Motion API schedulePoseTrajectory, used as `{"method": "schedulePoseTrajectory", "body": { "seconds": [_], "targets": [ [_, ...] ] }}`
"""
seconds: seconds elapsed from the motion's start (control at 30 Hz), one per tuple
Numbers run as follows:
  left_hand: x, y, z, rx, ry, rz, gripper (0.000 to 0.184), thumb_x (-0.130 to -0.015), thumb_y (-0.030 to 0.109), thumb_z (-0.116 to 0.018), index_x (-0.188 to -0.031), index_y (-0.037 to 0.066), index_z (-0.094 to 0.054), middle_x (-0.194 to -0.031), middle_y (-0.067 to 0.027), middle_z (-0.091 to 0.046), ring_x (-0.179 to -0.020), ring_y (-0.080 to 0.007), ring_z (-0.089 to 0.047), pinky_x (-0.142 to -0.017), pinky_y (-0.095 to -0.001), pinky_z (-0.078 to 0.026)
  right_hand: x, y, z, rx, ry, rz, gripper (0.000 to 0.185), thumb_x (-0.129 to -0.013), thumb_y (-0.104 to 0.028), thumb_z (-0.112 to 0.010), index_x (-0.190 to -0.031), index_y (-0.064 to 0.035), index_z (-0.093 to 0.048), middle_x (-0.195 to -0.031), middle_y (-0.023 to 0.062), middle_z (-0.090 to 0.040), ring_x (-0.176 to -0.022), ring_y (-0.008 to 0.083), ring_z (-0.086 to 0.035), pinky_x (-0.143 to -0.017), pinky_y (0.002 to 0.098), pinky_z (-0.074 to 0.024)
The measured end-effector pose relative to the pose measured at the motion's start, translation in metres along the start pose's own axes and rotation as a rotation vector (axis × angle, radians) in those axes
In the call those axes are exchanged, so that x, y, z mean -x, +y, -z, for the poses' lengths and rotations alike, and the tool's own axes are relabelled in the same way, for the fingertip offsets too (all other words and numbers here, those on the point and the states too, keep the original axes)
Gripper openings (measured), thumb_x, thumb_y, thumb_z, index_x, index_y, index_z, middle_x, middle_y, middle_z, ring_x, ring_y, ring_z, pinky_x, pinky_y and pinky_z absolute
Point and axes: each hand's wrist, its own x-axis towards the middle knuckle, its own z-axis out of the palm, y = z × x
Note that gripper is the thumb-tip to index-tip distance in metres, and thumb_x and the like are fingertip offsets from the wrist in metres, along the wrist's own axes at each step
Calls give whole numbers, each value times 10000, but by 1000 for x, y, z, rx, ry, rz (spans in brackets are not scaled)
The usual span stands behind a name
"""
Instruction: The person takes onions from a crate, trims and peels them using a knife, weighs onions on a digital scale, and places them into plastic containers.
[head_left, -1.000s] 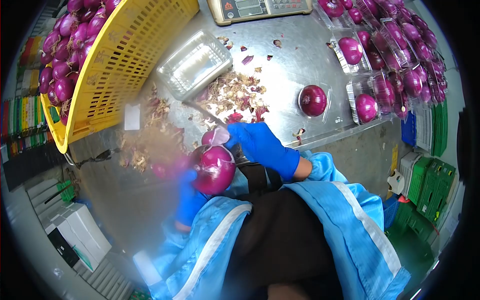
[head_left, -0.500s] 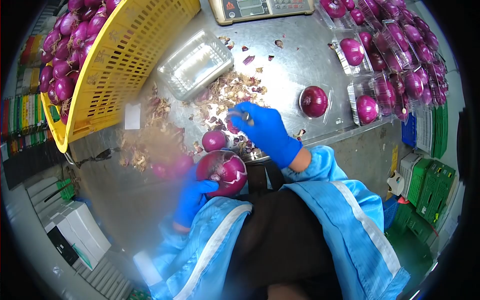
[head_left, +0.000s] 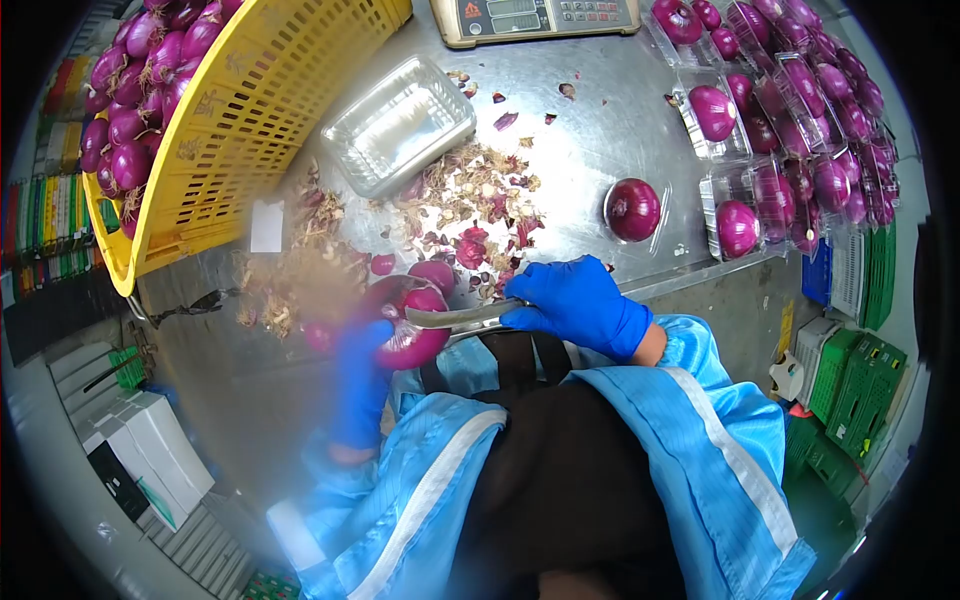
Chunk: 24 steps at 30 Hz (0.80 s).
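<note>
My left hand point(head_left: 360, 375), blue-gloved and partly blurred, is wrapped round a large red onion point(head_left: 413, 345) near the table's front edge. In my right hand point(head_left: 575, 303), also gloved in blue, is a knife point(head_left: 460, 316) with a curved metal blade. The blade points left and its tip lies against the onion's skin. Just behind the held onion sits a smaller onion point(head_left: 434, 275). Dry peel scraps point(head_left: 475, 205) are scattered beyond my hands. A single large onion point(head_left: 632, 210) rests in a clear tray to the right.
A yellow crate point(head_left: 250, 110) stands at the left, with many onions point(head_left: 130, 120) behind its wall. An open clear tray point(head_left: 400, 125) lies beside it. A scale point(head_left: 535, 20) is at the back. Packed onions point(head_left: 775, 190) are stacked at the right.
My right hand pulled peel from the onion, moved away, then came back lower with the knife blade turned onto it. The held onion has shifted left and up since half a second ago.
</note>
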Motion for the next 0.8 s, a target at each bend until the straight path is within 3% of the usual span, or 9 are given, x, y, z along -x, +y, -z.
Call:
{"method": "schedulePoseTrajectory", "body": {
  "seconds": [0.1,0.3,0.4,0.5,0.6,0.7,0.8],
  "targets": [
    [5,3,-10,-56,2,-8,592,-771,196,-636,-1295,-41,-494,-1204,-181,-595,-1074,-271,-616,-971,-372,-509,-2,-2,-1,33,39,-45,324,-867,-490,-593,-883,-172,-654,-719,40,-589,-646,231,-626,-540,361,-474],
    [7,4,-18,-147,-17,-87,593,-749,180,-659,-1296,2,-514,-1201,-154,-599,-1084,-255,-612,-962,-365,-508,5,-9,-17,-235,64,-230,376,-899,-484,-573,-819,-127,-662,-740,51,-642,-650,227,-638,-593,357,-495],
    [6,-6,-7,-218,23,-136,600,-756,185,-655,-1314,25,-505,-1202,-143,-597,-1088,-250,-608,-952,-364,-511,6,-10,-23,-882,-250,-566,434,-943,-480,-524,-795,-98,-666,-727,73,-659,-656,209,-644,-625,342,-506],
    [7,-10,-2,-204,25,-94,601,-762,185,-652,-1322,29,-497,-1202,-137,-595,-1089,-246,-605,-945,-362,-514,7,-9,-21,-963,-440,-619,484,-965,-494,-481,-792,-85,-674,-709,83,-661,-664,203,-644,-648,330,-509],
    [6,-8,4,-131,45,-18,592,-763,160,-649,-1318,23,-497,-1197,-132,-597,-1102,-244,-595,-966,-361,-497,7,-10,2,-825,-393,-417,408,-936,-467,-553,-865,-87,-685,-769,85,-679,-678,222,-648,-658,341,-513],
    [5,-5,4,-136,7,-2,588,-760,123,-658,-1317,19,-499,-1213,-127,-590,-1120,-243,-582,-1003,-361,-464,3,-22,7,-578,22,-276,332,-889,-414,-640,-962,-93,-683,-860,105,-694,-701,249,-658,-666,354,-523],
    [9,-14,-7,-217,21,-30,632,-741,141,-664,-1329,-2,-483,-1211,-140,-600,-1102,-255,-598,-999,-381,-462,-28,-38,-11,-755,310,-105,354,-847,-346,-713,-1095,-97,-664,-955,90,-701,-802,201,-701,-709,314,-546]
  ]
}}
